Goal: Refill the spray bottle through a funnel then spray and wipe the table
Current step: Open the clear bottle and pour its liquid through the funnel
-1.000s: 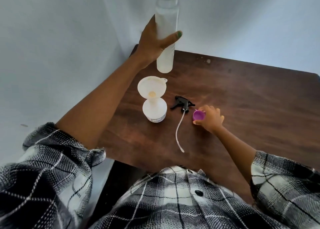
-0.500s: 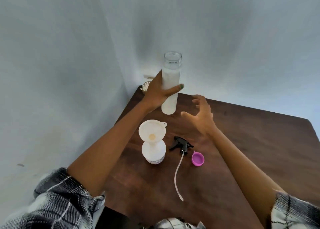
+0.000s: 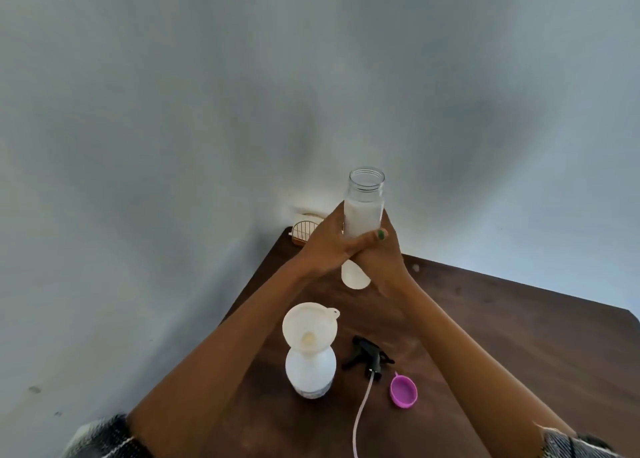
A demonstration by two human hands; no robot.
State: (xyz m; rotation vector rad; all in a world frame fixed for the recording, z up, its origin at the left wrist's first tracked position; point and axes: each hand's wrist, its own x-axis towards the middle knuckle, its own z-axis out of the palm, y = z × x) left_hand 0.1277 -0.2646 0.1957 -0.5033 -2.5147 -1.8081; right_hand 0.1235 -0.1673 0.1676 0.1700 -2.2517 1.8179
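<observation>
rack (image 3: 304, 228): partly behind left hand (image 3: 329, 243) | tube (image 3: 360, 419): cut by bottom edge | bottle label (image 3: 311, 393): unreadable

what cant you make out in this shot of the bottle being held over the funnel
Head view only:
- Middle of the tall bottle: covered by the left hand and right hand.
- Spray bottle neck and liquid level: hidden under the funnel.
- Spray head tube end: cut off by the bottom edge.
- Wire holder at the table corner: partly behind the left hand.
</observation>
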